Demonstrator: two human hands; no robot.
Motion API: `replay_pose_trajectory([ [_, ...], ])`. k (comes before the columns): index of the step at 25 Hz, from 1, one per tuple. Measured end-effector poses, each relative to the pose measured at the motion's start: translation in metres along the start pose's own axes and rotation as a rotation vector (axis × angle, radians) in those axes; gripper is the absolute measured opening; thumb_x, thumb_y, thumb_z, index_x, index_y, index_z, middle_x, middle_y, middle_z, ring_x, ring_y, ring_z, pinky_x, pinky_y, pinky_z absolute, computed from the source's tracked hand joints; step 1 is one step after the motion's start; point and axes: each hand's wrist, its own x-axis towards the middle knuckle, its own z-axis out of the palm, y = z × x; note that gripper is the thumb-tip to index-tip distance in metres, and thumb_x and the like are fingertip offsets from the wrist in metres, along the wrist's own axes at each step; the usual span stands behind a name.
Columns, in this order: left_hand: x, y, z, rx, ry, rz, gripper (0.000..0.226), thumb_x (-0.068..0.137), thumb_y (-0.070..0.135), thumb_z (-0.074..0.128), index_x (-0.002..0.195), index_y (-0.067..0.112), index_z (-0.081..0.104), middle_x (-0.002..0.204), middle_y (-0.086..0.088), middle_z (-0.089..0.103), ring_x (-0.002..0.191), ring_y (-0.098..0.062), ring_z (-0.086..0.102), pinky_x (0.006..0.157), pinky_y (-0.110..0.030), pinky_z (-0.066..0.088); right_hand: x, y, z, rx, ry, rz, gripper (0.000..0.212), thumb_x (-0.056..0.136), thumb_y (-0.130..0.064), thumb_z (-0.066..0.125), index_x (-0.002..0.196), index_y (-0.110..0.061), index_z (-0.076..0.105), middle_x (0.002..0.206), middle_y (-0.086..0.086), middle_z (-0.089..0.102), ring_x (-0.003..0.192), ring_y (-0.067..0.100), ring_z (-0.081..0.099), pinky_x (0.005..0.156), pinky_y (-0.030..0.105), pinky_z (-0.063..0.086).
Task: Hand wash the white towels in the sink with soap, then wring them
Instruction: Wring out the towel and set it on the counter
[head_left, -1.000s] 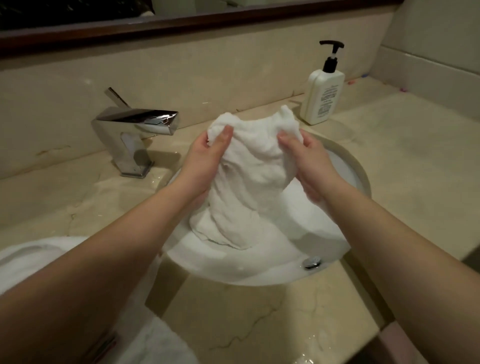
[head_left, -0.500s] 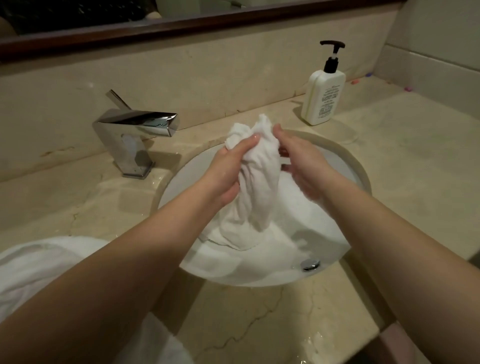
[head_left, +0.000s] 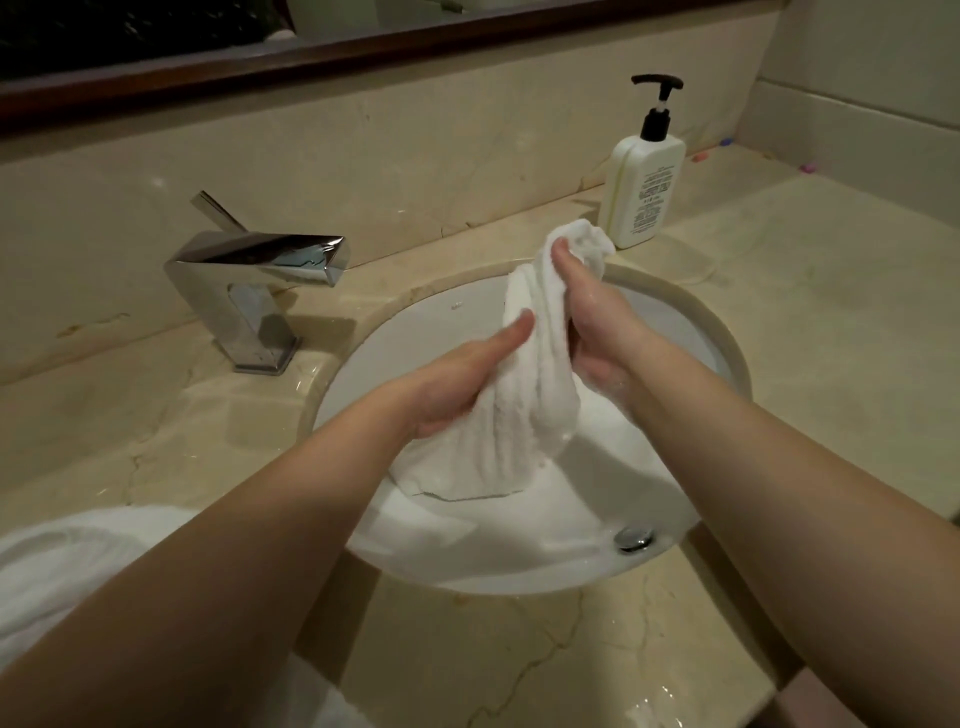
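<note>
Here the towel hangs bunched between both hands over the sink — its top end pokes up past the right hand, near the base of the soap bottle, and its lower edge drapes down into the basin. The right hand grips the upper part, thumb pressed across the front of the cloth and fingers curled round behind it. The left hand sits lower and to the left, thumb lying straight along the towel's near side while the other fingers close round the folds from beneath, so both hands are clamped on the same gathered length, close together with only the cloth between them. The towel looks wet and ridged into long vertical folds. The drain shows at the near right of the basin, apart from the towel. A chrome tap stands on the stone surface left of the sink, its spout pointing toward the basin — no water can be seen coming from it. More white cloth lies at the lower left, partly hidden by the left forearm.
</note>
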Motion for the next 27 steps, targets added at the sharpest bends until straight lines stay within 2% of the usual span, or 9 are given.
replay_pose_trajectory([
  [2,0.007,0.003,0.005,-0.089,0.061,0.080,0.076,0.090,0.067,0.054,0.136,0.008,0.061,0.127,-0.012,0.070,0.119,-0.027,0.067,0.113,-0.049,0.044,0.000,0.002,-0.005,-0.053,-0.077,0.047,0.080,0.095,-0.075,0.031,0.130,-0.010,0.063,0.117,0.012,0.073,0.106,0.024,0.072,0.097,0.039,0.055],
  [6,0.008,0.025,-0.001,-0.441,0.189,0.222,0.068,0.104,0.058,0.036,0.118,0.004,0.075,0.123,-0.016,0.071,0.118,-0.025,0.068,0.111,-0.044,0.045,-0.014,0.026,-0.003,-0.047,-0.289,0.065,0.088,0.091,-0.080,0.010,0.136,-0.023,0.060,0.124,0.004,0.071,0.115,0.019,0.068,0.098,0.037,0.053],
  [9,0.004,0.025,-0.012,-0.152,0.319,0.212,0.074,0.097,0.071,0.041,0.125,0.010,0.070,0.120,-0.010,0.074,0.117,-0.025,0.068,0.114,-0.049,0.042,-0.019,0.031,0.005,-0.115,-0.216,-0.009,0.071,0.095,-0.073,0.030,0.131,-0.022,0.064,0.120,0.002,0.073,0.113,0.018,0.069,0.107,0.044,0.048],
  [14,-0.001,0.008,-0.010,-0.108,0.119,0.100,0.087,0.088,0.084,0.022,0.139,0.025,0.059,0.131,-0.003,0.070,0.124,-0.020,0.064,0.113,-0.042,0.042,-0.022,0.013,0.013,-0.053,-0.164,-0.027,0.077,0.095,-0.075,0.028,0.119,-0.014,0.068,0.110,0.004,0.076,0.105,0.016,0.072,0.099,0.034,0.051],
  [18,-0.009,0.010,-0.006,-0.035,0.063,0.097,0.062,0.088,0.075,0.046,0.120,0.026,0.066,0.111,0.006,0.077,0.099,-0.008,0.073,0.080,-0.020,0.055,-0.016,0.008,0.009,-0.206,-0.117,-0.081,0.089,0.089,-0.082,0.022,0.122,-0.014,0.069,0.112,0.008,0.075,0.110,0.020,0.070,0.108,0.038,0.046],
  [21,-0.008,0.019,-0.004,-0.149,0.022,0.201,0.080,0.061,0.076,0.078,0.112,0.015,0.069,0.086,-0.003,0.072,0.067,-0.013,0.065,0.062,-0.022,0.052,-0.015,-0.005,-0.005,-0.379,-0.215,-0.086,0.097,0.092,-0.079,0.015,0.102,-0.003,0.074,0.096,0.016,0.076,0.092,0.026,0.072,0.089,0.035,0.053],
  [24,-0.007,0.035,-0.002,-0.173,0.085,0.212,0.071,0.078,0.081,0.052,0.082,0.014,0.075,0.060,-0.001,0.059,0.048,-0.013,0.052,0.048,-0.023,0.041,-0.015,-0.019,-0.019,-0.990,-0.053,-0.259,0.098,0.088,-0.083,0.020,0.070,0.002,0.065,0.063,0.011,0.068,0.058,0.025,0.065,0.064,0.034,0.051],
  [26,-0.008,0.043,-0.004,-0.125,0.068,0.174,0.094,0.081,0.088,0.031,0.091,0.004,0.073,0.054,-0.002,0.052,0.042,-0.014,0.044,0.043,-0.025,0.033,-0.010,-0.019,-0.026,-0.975,0.068,-0.486,0.096,0.077,-0.091,0.036,0.073,0.003,0.058,0.066,0.004,0.060,0.058,0.016,0.055,0.065,0.034,0.046],
  [27,-0.008,0.046,-0.007,-0.104,0.029,0.144,0.107,0.077,0.092,0.028,0.106,-0.003,0.069,0.058,-0.007,0.051,0.045,-0.019,0.044,0.047,-0.027,0.032,-0.008,-0.019,-0.027,-0.829,0.007,-0.546,0.096,0.069,-0.093,0.046,0.084,0.000,0.061,0.078,0.000,0.063,0.069,0.010,0.058,0.072,0.030,0.048],
])
